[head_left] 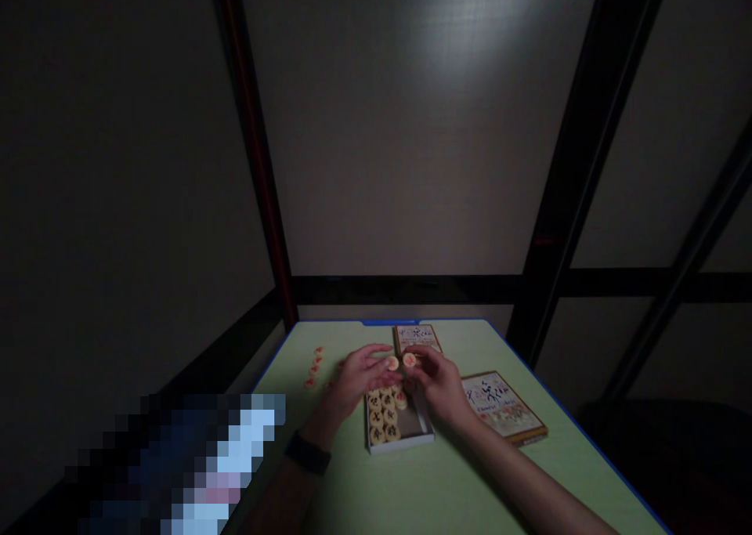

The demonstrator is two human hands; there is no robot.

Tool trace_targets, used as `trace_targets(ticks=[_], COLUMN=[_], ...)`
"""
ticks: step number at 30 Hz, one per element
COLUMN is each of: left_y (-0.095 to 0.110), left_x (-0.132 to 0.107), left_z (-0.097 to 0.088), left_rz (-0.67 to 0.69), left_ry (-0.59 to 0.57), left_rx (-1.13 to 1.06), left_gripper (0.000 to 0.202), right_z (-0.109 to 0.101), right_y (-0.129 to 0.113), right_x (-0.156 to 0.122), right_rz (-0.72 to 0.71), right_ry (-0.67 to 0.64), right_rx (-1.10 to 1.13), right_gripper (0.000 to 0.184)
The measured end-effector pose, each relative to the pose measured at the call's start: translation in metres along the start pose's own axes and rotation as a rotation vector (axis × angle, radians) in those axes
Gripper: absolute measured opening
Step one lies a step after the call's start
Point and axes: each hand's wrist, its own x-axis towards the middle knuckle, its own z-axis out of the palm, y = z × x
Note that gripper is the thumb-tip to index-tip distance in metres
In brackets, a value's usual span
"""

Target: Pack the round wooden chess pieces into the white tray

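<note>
Each hand holds one small round game piece, pale cream with a red mark on its face, and the two pieces sit almost side by side just above the far end of an open box. The left hand pinches its piece between thumb and fingertips, the other fingers spread loosely; the right hand pinches the second piece the same way, fingers curled close. The box is a shallow white tray lying on the green table, and it holds more round pieces of the same cream colour, these with dark marks, packed in rows on its left side. A dark band circles the left wrist. Beyond the hands lies a printed lid, partly covered by them, and to the right a second printed box; the lettering on both is too small to read. Near the table's left edge a few reddish pieces show only as blurred spots. The room is dim, and a pixelated block covers the lower left corner.
</note>
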Motion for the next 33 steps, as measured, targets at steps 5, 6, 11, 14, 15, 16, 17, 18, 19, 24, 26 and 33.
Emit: trace_targets(ticks=[5, 6, 11, 14, 15, 16, 17, 18, 19, 24, 26, 33], left_y=[-0.006, -0.008, -0.012, -0.011, -0.011, -0.011, -0.011, -0.011, -0.011, -0.011, -0.011, -0.012], left_x=[0.005, 0.007, 0.011, 0.010, 0.009, 0.008, 0.008, 0.007, 0.006, 0.003, 0.004, 0.005], left_z=[-0.003, -0.005, -0.010, -0.010, -0.010, -0.010, -0.010, -0.010, -0.010, -0.008, -0.007, -0.006], left_rz=[0.013, 0.017, 0.032, 0.053, 0.060, 0.067, 0.073, 0.075, 0.073, 0.051, 0.052, -0.010], left_ry=[0.010, 0.016, -0.017, -0.065, -0.072, -0.074, -0.069, -0.064, -0.064, -0.118, -0.127, -0.133], left_rx=[0.017, 0.022, 0.097, 0.150, 0.166, 0.180, 0.193, 0.201, 0.200, 0.097, 0.073, 0.055], left_gripper=[0.048, 0.048, 0.050, 0.055, 0.057, 0.059, 0.060, 0.061, 0.062, 0.052, 0.050, 0.053], right_z=[0.000, 0.000, 0.000, 0.001, 0.001, 0.001, 0.001, 0.001, 0.000, -0.004, -0.006, -0.006], right_y=[0.004, 0.004, 0.005, 0.008, 0.009, 0.009, 0.009, 0.009, 0.008, 0.001, -0.002, -0.010], right_x=[0.003, 0.003, 0.001, 0.001, 0.002, 0.002, 0.003, 0.004, 0.005, 0.007, 0.005, -0.003], right_rz=[0.000, -0.008, -0.008, 0.042, 0.064, 0.084, 0.100, 0.110, 0.117, 0.072, -0.016, -0.316], right_ry=[-0.035, -0.045, -0.101, -0.100, -0.095, -0.085, -0.072, -0.057, -0.042, -0.032, -0.054, -0.149], right_rx=[0.059, 0.055, 0.027, 0.115, 0.160, 0.201, 0.229, 0.242, 0.240, 0.085, -0.038, -0.375], right_gripper=[0.025, 0.025, 0.029, 0.036, 0.038, 0.040, 0.041, 0.042, 0.042, 0.036, 0.029, 0.024])
